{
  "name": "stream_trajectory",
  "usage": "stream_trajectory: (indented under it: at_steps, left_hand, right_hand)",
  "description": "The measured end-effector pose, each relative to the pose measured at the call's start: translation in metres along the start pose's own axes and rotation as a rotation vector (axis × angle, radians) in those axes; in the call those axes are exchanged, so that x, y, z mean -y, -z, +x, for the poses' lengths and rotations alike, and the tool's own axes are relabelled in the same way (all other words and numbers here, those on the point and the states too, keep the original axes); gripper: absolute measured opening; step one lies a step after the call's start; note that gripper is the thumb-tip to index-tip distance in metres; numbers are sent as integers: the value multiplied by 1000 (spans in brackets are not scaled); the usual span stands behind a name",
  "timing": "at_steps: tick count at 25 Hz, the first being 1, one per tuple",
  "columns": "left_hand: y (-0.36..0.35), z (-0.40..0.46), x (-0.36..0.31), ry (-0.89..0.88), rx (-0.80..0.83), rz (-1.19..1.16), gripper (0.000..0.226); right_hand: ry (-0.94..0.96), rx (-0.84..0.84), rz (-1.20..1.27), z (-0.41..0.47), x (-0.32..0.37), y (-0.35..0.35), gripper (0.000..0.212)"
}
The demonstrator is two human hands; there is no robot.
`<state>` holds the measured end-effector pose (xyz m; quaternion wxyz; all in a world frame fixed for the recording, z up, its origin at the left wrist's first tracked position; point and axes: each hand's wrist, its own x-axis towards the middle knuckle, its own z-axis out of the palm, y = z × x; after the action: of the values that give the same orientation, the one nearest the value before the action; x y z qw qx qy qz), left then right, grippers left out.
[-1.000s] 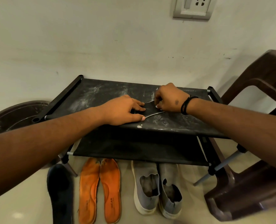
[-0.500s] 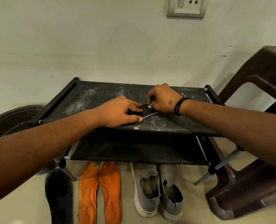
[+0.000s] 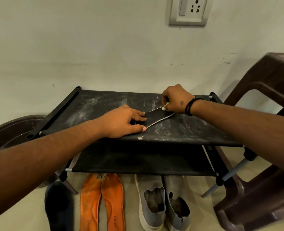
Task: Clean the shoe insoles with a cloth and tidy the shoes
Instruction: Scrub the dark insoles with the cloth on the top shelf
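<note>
on the dusty top shelf of the shoe rack [image 3: 104, 104] a black insole [image 3: 156, 116] is lying flat. the left hand [image 3: 121, 121] is pressing its near end with straight fingers, while the right hand [image 3: 175, 99] is pinching the far end in a tight grip. orange insoles [image 3: 102, 202] and grey shoes [image 3: 164, 202] are sitting on the floor below.

Both my forearms are bare, no sleeves showing, just a black band [image 3: 190, 105] looped round my right wrist, right behind the right hand [image 3: 176, 99].

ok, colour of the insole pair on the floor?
Orange, worn and dirt-marked, dark printed lettering near the heels: the insole pair, head view.
</note>
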<state>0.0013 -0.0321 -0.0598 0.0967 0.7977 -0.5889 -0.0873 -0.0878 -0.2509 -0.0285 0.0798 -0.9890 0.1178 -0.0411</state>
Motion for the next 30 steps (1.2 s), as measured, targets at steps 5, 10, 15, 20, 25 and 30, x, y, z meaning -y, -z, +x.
stream_trajectory:
  at_steps: [5,10,15,20,25,30]
  left_hand:
    - [1,-1,0,-8,1,1,50]
    - [2,-3,-5,4,-6,-20,49]
    - [2,-3,-4,1,-11,-7,49]
    - [3,-2,-7,17,-13,-20,50]
    - [2,-4,-4,34,-28,-15,51]
    - [5,-6,-9,76,-64,-3,51]
  right_hand:
    - [76,194,103,-13,11,1,8]
    - [6,35,-20,-6,-2,4,6]
    - [107,194,152,-20,9,-3,6]
    - [25,4,-113,3,-13,-2,7]
    - [16,-100,88,-2,-30,15,20]
    - [39,-51,442,-18,-32,25,17]
